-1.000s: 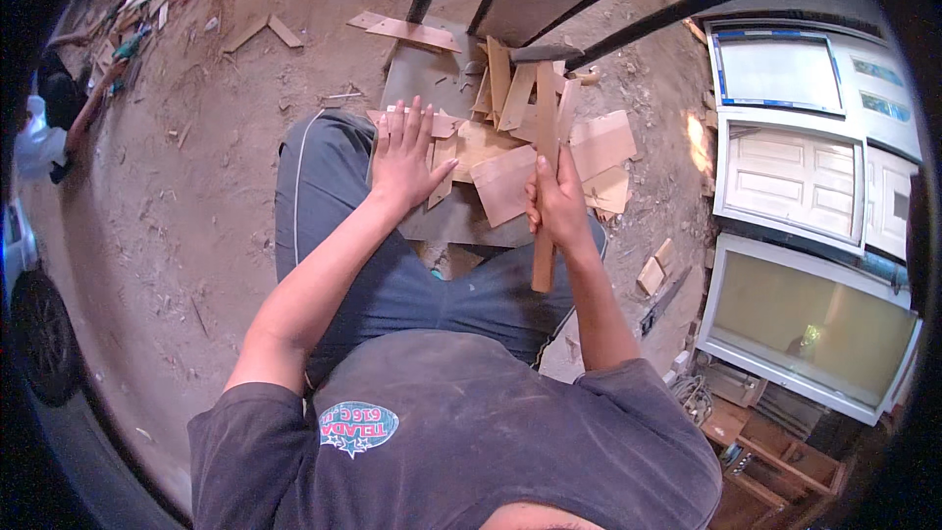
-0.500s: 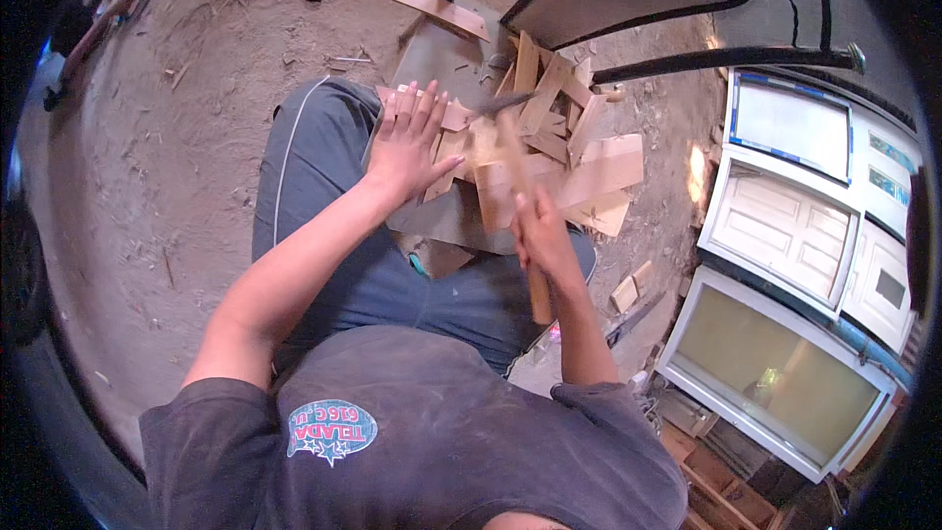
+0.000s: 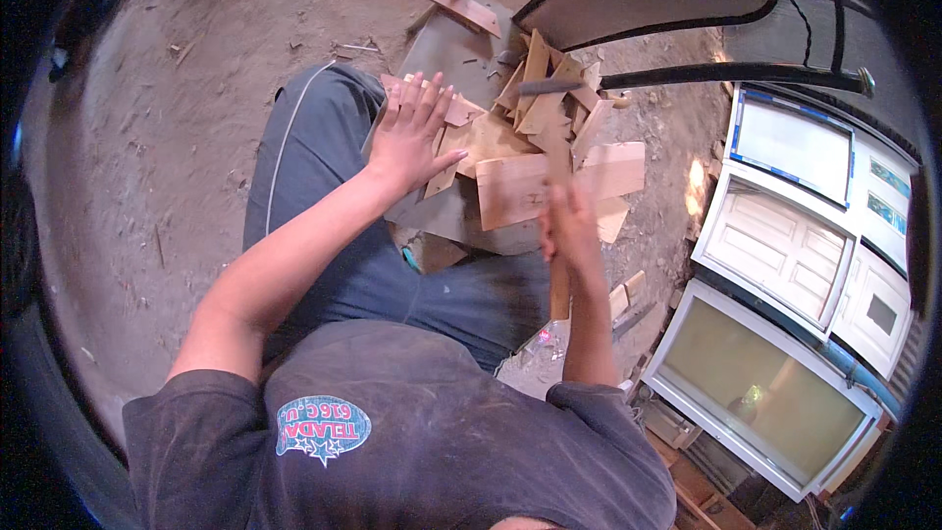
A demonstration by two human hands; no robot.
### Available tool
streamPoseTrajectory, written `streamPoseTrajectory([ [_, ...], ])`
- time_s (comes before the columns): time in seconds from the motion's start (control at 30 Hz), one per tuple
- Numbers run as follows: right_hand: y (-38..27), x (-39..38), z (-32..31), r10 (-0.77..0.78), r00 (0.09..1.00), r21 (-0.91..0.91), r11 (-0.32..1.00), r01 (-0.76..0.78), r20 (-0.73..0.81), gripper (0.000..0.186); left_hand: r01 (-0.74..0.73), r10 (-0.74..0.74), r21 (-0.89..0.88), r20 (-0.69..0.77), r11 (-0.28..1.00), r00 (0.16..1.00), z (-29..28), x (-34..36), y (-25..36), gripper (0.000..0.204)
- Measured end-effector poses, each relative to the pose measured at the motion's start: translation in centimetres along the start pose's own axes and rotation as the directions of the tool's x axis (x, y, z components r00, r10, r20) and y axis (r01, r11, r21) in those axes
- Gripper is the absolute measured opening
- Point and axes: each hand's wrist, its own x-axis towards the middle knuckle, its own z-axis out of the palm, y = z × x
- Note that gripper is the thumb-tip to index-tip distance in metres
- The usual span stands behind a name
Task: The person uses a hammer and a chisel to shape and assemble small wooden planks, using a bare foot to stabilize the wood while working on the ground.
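Note:
My left hand (image 3: 408,142) lies flat with its fingers stretched over a thin piece of pinkish wood (image 3: 461,110). In my right hand (image 3: 571,226) is a hammer (image 3: 558,149), held by its wooden handle, whose lower end sticks out below the fist. The dark hammer head is in front of a heap of short, angled wood offcuts (image 3: 535,59). Between the two hands, a wide pale plank piece (image 3: 512,188) rests on a grey flat surface (image 3: 453,214) near my lap. Whether a nail stands under my left fingers is hidden.
A dark-framed metal chair or stand (image 3: 677,77) rises beyond the offcuts. White panelled cabinet doors (image 3: 775,245) and a glass-fronted frame (image 3: 760,383) stand at the right. Loose wood strips (image 3: 451,5) lie at the far side, and two small blocks (image 3: 628,294) are by my right forearm.
My right hand and the hammer have swung to the right, away from my left hand, and the hammer head has turned more level. My left hand stays pressed in place.

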Motion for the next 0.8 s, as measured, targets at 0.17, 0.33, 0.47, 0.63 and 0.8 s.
streamPoseTrajectory([
  [0.17,2.0,1.0,0.7,-0.167,0.961,0.139,0.970,0.201,-0.221,0.037,0.011,-0.013,0.054,0.033,0.998,0.999,0.4,0.5,0.8,0.105],
  [0.33,3.0,0.4,0.8,0.046,0.998,-0.053,0.998,-0.043,0.048,0.030,0.027,-0.027,0.003,0.037,1.000,0.999,0.4,0.3,0.9,0.106],
  [0.47,1.2,0.8,-0.5,-0.123,0.979,0.195,0.969,0.154,-0.165,0.029,0.035,-0.037,0.027,0.063,0.999,0.997,0.2,0.1,0.8,0.107],
  [0.63,2.5,0.0,1.8,0.046,0.993,-0.230,0.973,-0.019,0.113,0.026,0.040,-0.046,0.050,0.126,0.998,0.991,-0.1,0.4,1.2,0.109],
  [0.8,1.2,0.9,-2.0,-0.101,0.992,0.044,0.994,0.105,-0.071,0.035,0.048,-0.056,0.100,0.083,0.994,0.995,0.1,0.4,1.2,0.110],
])
